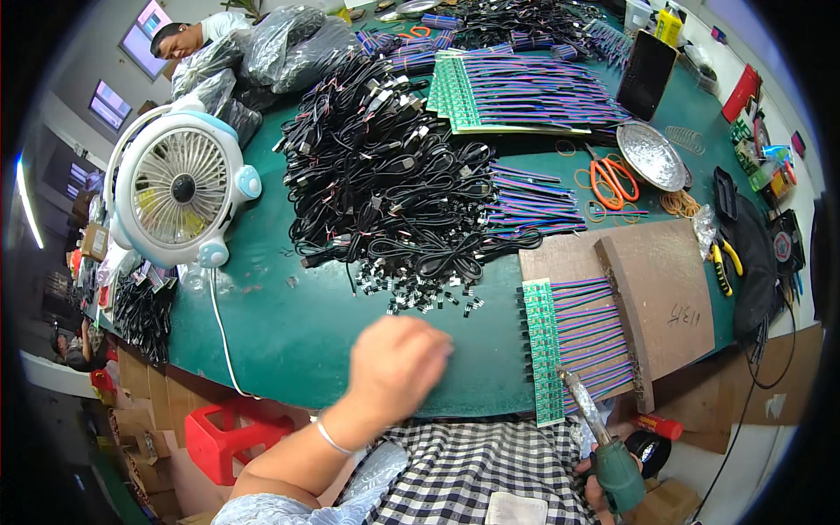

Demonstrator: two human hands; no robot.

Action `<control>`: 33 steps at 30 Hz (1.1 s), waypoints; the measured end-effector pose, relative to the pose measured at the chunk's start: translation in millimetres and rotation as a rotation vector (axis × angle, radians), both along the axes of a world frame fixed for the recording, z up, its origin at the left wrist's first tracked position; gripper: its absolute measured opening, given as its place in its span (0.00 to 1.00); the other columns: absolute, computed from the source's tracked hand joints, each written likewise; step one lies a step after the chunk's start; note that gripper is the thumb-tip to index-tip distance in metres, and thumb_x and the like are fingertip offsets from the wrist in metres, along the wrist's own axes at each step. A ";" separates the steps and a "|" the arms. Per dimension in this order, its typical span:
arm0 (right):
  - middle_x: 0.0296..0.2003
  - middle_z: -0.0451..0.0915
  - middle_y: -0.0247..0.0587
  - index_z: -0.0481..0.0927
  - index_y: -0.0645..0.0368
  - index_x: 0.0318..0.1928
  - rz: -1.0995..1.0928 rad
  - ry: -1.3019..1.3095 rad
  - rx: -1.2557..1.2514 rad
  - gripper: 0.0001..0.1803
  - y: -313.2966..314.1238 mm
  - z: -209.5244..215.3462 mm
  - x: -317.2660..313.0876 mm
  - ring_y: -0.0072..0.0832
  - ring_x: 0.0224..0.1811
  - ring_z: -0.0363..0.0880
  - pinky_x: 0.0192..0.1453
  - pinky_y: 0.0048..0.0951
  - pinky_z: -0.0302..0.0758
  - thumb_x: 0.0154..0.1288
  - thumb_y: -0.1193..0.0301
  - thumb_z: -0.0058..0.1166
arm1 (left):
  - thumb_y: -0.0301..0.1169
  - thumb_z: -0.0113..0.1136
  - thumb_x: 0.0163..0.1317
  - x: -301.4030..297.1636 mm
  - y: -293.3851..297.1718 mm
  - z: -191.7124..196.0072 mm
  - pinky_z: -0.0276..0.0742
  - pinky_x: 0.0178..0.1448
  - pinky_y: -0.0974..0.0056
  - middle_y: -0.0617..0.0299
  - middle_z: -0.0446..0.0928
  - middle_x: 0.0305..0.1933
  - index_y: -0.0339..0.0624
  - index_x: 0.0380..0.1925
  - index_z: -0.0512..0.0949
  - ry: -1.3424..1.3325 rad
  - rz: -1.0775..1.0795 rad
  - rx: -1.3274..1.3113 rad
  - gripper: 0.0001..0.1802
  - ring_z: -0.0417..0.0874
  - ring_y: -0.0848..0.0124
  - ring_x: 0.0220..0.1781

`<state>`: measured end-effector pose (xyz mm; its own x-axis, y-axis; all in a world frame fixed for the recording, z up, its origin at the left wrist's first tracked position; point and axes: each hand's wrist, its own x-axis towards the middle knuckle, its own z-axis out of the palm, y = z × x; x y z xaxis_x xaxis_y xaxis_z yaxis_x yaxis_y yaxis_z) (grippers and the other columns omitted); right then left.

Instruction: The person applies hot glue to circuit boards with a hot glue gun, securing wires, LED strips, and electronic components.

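Note:
My right hand (595, 492) is closed round the green handle of a soldering iron (588, 409). The iron's tip meets the right edge of a green circuit board strip (542, 350), or hovers just over it. Rows of purple, blue and black wires (588, 337) run rightward from the strip and pass under a brown bar (626, 328) on a wooden board (678, 289). Small black parts line the strip's left edge. My left hand (398, 363) is over the green table, left of the strip and just below scattered small black connectors (420, 293); its fingers are curled and blurred.
Behind lies a big heap of black cables (376, 175), with stacked wired boards (455, 92) beyond. A fan (182, 188) stands left; orange scissors (612, 182), a metal dish (652, 156) and yellow-handled pliers (724, 262) lie right. Another person (188, 39) is at far left.

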<state>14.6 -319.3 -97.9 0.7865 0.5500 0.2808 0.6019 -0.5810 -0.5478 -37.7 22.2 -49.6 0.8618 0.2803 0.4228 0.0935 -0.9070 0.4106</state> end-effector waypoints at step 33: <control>0.26 0.82 0.35 0.78 0.63 0.29 -0.214 0.592 0.410 0.05 31.7 22.9 -7.8 0.28 0.26 0.80 0.42 0.28 0.76 0.49 0.77 0.51 | 0.17 0.61 0.43 -10.5 18.0 16.4 0.78 0.33 0.64 0.58 0.80 0.29 0.41 0.26 0.76 0.053 0.007 -0.098 0.10 0.81 0.63 0.30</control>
<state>6.8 -287.5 -75.0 0.9479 0.3101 -0.0727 0.0363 -0.3320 -0.9426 -48.2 40.2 -33.2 0.8801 0.3240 0.3470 0.1236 -0.8621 0.4914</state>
